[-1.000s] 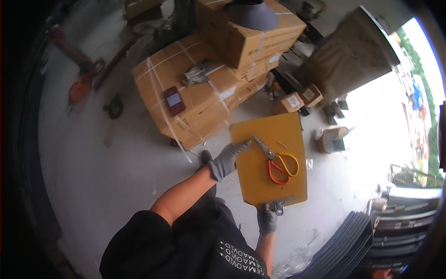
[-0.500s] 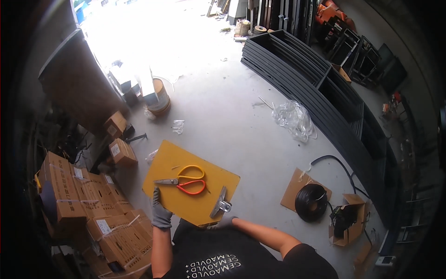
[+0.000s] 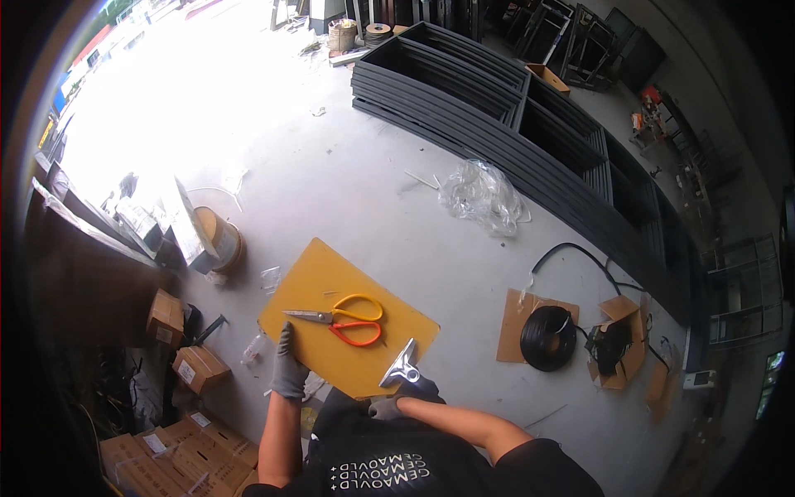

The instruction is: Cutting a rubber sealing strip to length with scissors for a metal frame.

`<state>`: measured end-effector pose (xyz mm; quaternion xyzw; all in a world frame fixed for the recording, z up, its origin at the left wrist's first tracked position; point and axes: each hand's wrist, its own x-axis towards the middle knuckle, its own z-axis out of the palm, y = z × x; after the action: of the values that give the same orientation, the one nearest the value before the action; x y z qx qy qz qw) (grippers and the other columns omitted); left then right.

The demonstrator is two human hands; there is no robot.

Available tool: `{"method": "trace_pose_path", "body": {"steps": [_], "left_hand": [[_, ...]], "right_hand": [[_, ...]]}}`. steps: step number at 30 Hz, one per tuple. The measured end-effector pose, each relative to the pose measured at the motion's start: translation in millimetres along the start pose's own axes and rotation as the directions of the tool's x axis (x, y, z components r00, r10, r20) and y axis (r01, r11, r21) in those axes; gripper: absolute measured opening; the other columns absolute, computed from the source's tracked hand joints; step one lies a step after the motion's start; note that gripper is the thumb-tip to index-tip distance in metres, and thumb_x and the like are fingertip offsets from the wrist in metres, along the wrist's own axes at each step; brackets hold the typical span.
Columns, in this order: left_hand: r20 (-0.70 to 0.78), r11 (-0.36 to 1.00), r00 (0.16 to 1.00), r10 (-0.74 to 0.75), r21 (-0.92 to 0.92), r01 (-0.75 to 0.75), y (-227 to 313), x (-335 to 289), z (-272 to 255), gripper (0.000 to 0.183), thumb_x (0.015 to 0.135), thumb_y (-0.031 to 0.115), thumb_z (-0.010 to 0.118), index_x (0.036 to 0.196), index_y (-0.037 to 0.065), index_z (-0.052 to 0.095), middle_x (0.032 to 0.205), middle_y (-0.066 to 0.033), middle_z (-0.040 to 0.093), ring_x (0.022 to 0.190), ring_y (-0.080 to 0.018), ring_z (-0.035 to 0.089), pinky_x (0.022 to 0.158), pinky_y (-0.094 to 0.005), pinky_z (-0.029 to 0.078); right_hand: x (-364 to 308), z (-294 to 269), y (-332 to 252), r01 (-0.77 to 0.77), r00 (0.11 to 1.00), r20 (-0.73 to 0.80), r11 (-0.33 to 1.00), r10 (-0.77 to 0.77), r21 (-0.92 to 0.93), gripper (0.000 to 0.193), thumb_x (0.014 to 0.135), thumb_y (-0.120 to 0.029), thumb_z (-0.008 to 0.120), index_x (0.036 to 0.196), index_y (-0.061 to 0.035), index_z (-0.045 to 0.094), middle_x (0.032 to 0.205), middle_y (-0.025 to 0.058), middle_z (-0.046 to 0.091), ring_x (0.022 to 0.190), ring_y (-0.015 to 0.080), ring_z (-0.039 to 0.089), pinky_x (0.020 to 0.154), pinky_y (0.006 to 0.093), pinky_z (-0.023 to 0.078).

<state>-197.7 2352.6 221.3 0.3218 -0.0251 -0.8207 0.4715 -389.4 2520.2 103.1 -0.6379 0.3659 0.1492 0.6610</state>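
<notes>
A yellow clipboard point(image 3: 327, 269) lies tilted in front of my body, its silver metal clip point(image 3: 404, 367) at the near right end. On the board rest scissors point(image 3: 325, 317) with one yellow and one orange handle loop, blades pointing left. My left hand point(image 3: 288, 371), in a grey glove, grips the board's left edge, thumb side along the rim and the other fingers hidden beneath. Also gloved in grey, my right hand point(image 3: 386, 407) is curled at the near edge below the clip, its fingertips partly hidden. Neither hand touches the scissors.
Stacked dark metal frames point(image 3: 497, 108) stretch across the far right. Crumpled clear plastic point(image 3: 483, 199) lies beside them. A black cable coil point(image 3: 547, 338) sits on cardboard, next to an open carton point(image 3: 631, 352). Left stand cartons point(image 3: 199, 370) and a round drum point(image 3: 222, 238).
My view has turned to the right, so the metal frames and the drum sit further left in it. The clipboard, with the scissors on it, has shifted slightly right; both hands stay at its edges.
</notes>
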Motion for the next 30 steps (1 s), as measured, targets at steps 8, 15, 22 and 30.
{"method": "trace_pose_path", "body": {"steps": [8,15,22,30], "left_hand": [[0.064,0.984,0.996,-0.067,0.167,0.056,31,131,88,0.048,0.091,0.034,0.057,0.129,0.007,0.047,0.125,-0.01,0.056,0.113,-0.0236,0.055,0.098,-0.0399,0.044],[0.1,0.96,0.994,-0.042,0.278,0.013,-8,222,159,0.047,0.094,0.035,0.053,0.13,0.006,0.045,0.126,-0.0099,0.055,0.114,-0.0238,0.054,0.098,-0.0402,0.044],[0.141,0.947,0.987,-0.076,0.321,0.027,-43,326,253,0.05,0.096,0.038,0.048,0.132,0.004,0.043,0.129,-0.0095,0.052,0.117,-0.0208,0.051,0.101,-0.0358,0.041],[0.225,0.921,0.957,-0.184,0.38,0.087,-102,454,376,0.049,0.096,0.037,0.047,0.13,0.002,0.044,0.126,-0.0109,0.053,0.114,-0.0212,0.052,0.099,-0.0362,0.042]], "right_hand": [[6,-83,28,0.13,0.959,-0.279,0.941,-0.04,0.313,0.032,0.086,-0.028,0.058,0.103,-0.0012,0.063,0.092,0.0127,0.066,0.084,0.0206,0.061,0.077,0.0323,0.045],[-14,-219,62,0.184,0.922,-0.38,0.948,-0.075,0.258,0.034,0.086,-0.031,0.057,0.105,-0.0032,0.064,0.095,0.0124,0.066,0.088,0.0203,0.061,0.081,0.0322,0.045],[-108,-340,112,0.29,0.861,-0.494,0.913,-0.118,0.287,0.035,0.088,-0.033,0.055,0.106,-0.0046,0.064,0.1,0.0119,0.066,0.092,0.0211,0.061,0.084,0.0327,0.045],[-383,-492,48,0.282,0.735,-0.678,0.914,-0.012,0.29,0.03,0.09,-0.027,0.058,0.11,-0.0052,0.061,0.102,0.0114,0.065,0.093,0.0236,0.063,0.083,0.0321,0.047]]}}
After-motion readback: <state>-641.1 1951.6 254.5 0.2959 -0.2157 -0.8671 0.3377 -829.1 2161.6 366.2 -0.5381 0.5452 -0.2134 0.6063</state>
